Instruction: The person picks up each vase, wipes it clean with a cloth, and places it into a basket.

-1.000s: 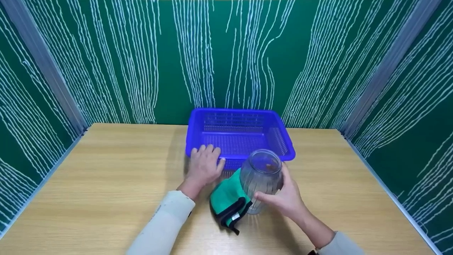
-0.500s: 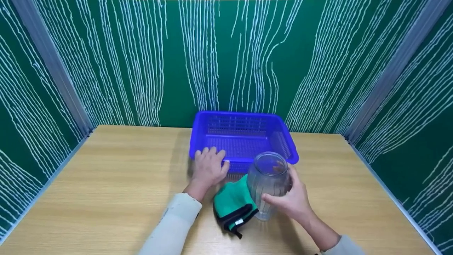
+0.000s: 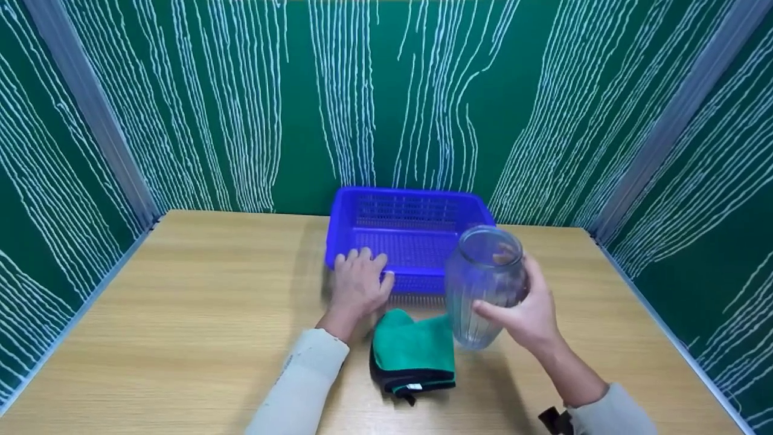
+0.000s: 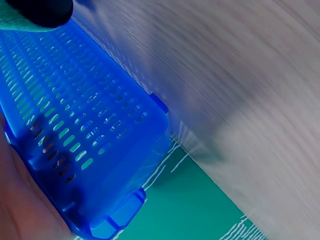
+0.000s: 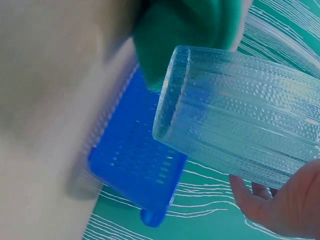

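A clear ribbed glass vase (image 3: 483,284), wide at the shoulder and narrower at the base, is held by my right hand (image 3: 528,314) around its side. In the right wrist view the vase (image 5: 235,115) is tilted, its base apart from the table. My left hand (image 3: 359,287) grips the front left rim of a blue plastic basket (image 3: 423,272); its fingers hook over the rim and show dimly through the slots in the left wrist view. Between the hands lies a folded green cloth (image 3: 413,347) with black edging and a small white tag.
The basket stands at the back of the wooden table (image 3: 211,320), near a green wall (image 3: 296,121) with white wavy lines. Similar side walls with grey corner posts (image 3: 658,121) close in left and right.
My right hand has lifted the vase and moved it right, away from the green cloth. The cloth, earlier leaning by the vase, has settled to a squarer shape. My left hand stays on the basket.
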`<state>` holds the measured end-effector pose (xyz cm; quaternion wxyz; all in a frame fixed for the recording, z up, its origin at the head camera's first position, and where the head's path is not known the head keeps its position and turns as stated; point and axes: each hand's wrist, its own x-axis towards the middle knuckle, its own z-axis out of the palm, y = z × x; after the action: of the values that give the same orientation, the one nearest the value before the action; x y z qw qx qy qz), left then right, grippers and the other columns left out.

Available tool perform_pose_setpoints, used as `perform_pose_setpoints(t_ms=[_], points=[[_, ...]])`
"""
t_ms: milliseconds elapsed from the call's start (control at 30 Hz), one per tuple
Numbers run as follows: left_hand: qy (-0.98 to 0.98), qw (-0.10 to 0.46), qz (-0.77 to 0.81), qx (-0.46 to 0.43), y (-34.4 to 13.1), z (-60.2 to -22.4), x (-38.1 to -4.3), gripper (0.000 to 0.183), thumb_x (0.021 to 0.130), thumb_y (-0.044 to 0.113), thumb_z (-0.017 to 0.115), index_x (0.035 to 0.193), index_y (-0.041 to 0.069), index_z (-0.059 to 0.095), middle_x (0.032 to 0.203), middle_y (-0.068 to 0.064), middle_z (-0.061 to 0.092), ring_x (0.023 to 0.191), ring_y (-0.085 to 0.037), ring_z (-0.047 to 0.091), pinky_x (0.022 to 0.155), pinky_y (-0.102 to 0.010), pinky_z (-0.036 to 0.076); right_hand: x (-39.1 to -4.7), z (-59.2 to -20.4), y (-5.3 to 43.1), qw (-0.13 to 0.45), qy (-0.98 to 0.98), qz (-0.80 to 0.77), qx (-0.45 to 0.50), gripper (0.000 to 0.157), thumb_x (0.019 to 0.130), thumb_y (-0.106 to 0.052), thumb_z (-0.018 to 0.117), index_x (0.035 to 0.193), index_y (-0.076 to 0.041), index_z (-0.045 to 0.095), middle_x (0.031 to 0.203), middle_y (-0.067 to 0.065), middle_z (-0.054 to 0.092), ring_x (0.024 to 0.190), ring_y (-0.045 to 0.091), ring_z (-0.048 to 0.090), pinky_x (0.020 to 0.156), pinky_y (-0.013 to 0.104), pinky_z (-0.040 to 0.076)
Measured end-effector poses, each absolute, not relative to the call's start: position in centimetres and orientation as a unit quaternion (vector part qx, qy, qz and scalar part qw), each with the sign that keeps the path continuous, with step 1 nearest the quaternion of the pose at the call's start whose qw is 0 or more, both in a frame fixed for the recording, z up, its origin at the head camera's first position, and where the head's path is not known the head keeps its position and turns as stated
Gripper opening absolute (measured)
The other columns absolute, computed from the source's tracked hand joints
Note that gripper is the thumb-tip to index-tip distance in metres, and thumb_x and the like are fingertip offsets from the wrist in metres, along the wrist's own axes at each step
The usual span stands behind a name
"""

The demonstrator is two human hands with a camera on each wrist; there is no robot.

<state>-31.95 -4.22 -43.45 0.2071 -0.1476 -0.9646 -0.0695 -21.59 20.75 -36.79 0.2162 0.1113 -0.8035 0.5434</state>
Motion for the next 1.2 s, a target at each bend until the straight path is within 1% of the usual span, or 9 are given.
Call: perform_pose_setpoints(t_ms=[167, 333, 433, 600, 733, 900, 1200], points=[[-0.967, 0.201, -0.064, -0.139, -4.2, -43.7, -32.1, 0.044, 0.085, 0.05, 0.03, 0.112, 0.023, 0.052, 0.095, -0.002, 0.05, 0.087, -0.022, 0.043, 0.075, -0.042, 0.033, -22.4, -35.2, 20.4, 0.249, -0.795, 0.535, 0.139, 0.092, 0.055, -0.007, 0.081, 0.131, -0.022, 0.033, 0.121, 0.005, 0.048, 0.107, 0.017, 0.047, 0.083, 0.05, 0.042], [-0.965, 0.205, -0.069, -0.145, -4.1, -43.6, -32.3, 0.043, 0.085, 0.049, 0.03, 0.11, 0.023, 0.052, 0.09, -0.001, 0.048, 0.085, -0.022, 0.041, 0.073, -0.041, 0.032, -23.1, -32.6, 19.4, 0.284, -0.775, 0.544, 0.151, 0.087, 0.054, -0.003, 0.08, 0.128, -0.016, 0.037, 0.116, 0.004, 0.049, 0.106, 0.014, 0.047, 0.086, 0.048, 0.04], [-0.962, 0.218, -0.074, -0.147, -4.2, -43.4, -32.4, 0.041, 0.085, 0.048, 0.032, 0.108, 0.022, 0.053, 0.088, -0.001, 0.049, 0.083, -0.022, 0.042, 0.072, -0.04, 0.032, -23.8, -31.3, 18.8, 0.3, -0.767, 0.547, 0.151, 0.084, 0.054, -0.003, 0.079, 0.127, -0.014, 0.038, 0.115, 0.005, 0.05, 0.105, 0.014, 0.046, 0.086, 0.046, 0.039], [-0.954, 0.247, -0.086, -0.147, -4.3, -43.2, -32.4, 0.035, 0.083, 0.045, 0.038, 0.1, 0.021, 0.056, 0.085, -0.002, 0.051, 0.081, -0.023, 0.046, 0.069, -0.04, 0.032, -25.9, -30.3, 18.5, 0.313, -0.765, 0.544, 0.147, 0.084, 0.054, -0.008, 0.081, 0.126, -0.015, 0.039, 0.117, 0.003, 0.049, 0.105, 0.015, 0.047, 0.087, 0.043, 0.04], [-0.955, 0.245, -0.086, -0.145, -4.2, -43.2, -32.4, 0.037, 0.083, 0.045, 0.038, 0.105, 0.021, 0.056, 0.088, -0.002, 0.052, 0.083, -0.023, 0.046, 0.07, -0.04, 0.032, -28.5, -30.6, 19.0, 0.317, -0.777, 0.529, 0.128, 0.085, 0.054, -0.019, 0.083, 0.126, -0.02, 0.038, 0.119, 0.0, 0.049, 0.107, 0.017, 0.047, 0.087, 0.043, 0.041], [-0.957, 0.238, -0.082, -0.142, -4.1, -43.4, -32.4, 0.039, 0.083, 0.047, 0.036, 0.108, 0.023, 0.055, 0.089, -0.001, 0.051, 0.082, -0.022, 0.043, 0.07, -0.039, 0.031, -31.8, -31.7, 19.7, 0.313, -0.791, 0.517, 0.095, 0.084, 0.056, -0.032, 0.082, 0.125, -0.028, 0.035, 0.12, -0.003, 0.048, 0.108, 0.018, 0.047, 0.086, 0.045, 0.042], [-0.958, 0.235, -0.081, -0.144, -4.5, -43.6, -32.1, 0.041, 0.083, 0.047, 0.034, 0.109, 0.023, 0.055, 0.089, 0.0, 0.051, 0.082, -0.021, 0.043, 0.071, -0.038, 0.031, -35.0, -34.5, 19.1, 0.285, -0.808, 0.513, 0.056, 0.089, 0.055, -0.043, 0.079, 0.128, -0.032, 0.029, 0.125, -0.002, 0.043, 0.113, 0.019, 0.044, 0.089, 0.047, 0.04]])
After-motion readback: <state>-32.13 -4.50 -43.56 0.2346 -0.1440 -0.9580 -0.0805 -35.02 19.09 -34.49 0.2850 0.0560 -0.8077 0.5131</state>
